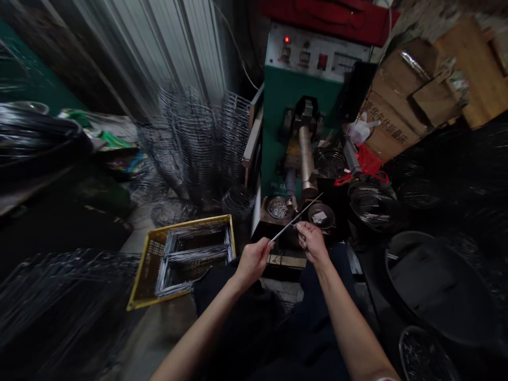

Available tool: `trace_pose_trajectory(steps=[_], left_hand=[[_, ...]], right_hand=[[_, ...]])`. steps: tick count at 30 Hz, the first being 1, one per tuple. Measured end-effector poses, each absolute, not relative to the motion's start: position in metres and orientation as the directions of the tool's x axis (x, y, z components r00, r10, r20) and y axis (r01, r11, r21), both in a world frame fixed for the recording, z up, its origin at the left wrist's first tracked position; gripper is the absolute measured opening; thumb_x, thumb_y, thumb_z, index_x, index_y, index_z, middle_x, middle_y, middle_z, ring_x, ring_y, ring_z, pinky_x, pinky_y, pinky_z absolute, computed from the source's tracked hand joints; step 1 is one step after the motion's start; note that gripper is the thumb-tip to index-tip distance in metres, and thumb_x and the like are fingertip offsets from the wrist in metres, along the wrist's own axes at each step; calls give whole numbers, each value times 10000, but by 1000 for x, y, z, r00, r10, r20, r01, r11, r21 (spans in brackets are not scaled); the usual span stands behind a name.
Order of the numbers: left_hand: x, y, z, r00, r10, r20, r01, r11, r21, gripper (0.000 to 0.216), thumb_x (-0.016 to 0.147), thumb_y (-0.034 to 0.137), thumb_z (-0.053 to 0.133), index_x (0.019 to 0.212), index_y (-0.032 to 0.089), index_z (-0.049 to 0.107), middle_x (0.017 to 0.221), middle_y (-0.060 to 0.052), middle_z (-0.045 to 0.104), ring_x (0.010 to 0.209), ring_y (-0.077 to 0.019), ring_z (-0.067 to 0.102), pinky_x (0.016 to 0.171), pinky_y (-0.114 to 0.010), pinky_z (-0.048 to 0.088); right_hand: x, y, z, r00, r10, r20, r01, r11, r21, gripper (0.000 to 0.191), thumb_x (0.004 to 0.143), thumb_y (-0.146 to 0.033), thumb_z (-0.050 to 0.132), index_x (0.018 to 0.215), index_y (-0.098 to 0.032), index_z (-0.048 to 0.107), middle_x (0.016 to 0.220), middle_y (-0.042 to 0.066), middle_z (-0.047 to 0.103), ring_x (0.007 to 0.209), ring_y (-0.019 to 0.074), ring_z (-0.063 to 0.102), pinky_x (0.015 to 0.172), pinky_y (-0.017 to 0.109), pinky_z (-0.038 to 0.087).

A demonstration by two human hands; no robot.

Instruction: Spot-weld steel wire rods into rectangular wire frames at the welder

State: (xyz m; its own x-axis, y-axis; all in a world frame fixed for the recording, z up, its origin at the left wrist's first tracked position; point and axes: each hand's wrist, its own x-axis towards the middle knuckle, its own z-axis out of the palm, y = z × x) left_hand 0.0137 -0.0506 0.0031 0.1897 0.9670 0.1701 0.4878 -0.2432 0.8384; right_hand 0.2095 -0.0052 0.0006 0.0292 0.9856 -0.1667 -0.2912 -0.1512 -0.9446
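A thin metal rod (296, 217) slants up to the right in front of me, over my lap. My left hand (254, 260) is closed round its lower end. My right hand (311, 241) pinches the rod near its middle, fingers pressed together. Just beyond my hands is a green machine (301, 106) with a brass cylinder (307, 159) pointing down at a small work plate. Two small dishes, one (278, 207) with tiny metal parts and one (320, 216) with a scrap of paper, sit at the machine's foot.
A yellow crate (148, 264) holding stacked wire frames lies on the floor to my left. Stacks of wire racks (194, 143) stand behind it. Coils of wire (371, 203) and dark round pans (436, 286) crowd the right. Cardboard boxes (400, 106) sit at upper right.
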Motion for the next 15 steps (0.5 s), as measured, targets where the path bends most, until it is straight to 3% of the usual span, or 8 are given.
trace_pose_trajectory(steps=[15], left_hand=[[21,-39,-3,177,964,198,469,-260,844,315,954,353,409,712,181,514,541,53,388,499,-94,363,523,-225,264]], right_hand=[[214,8,5,27,989,-147,-334,-130,-934,314,674,-403,784,682,-158,588,422,-113,345,323,4,231,316,138,144]])
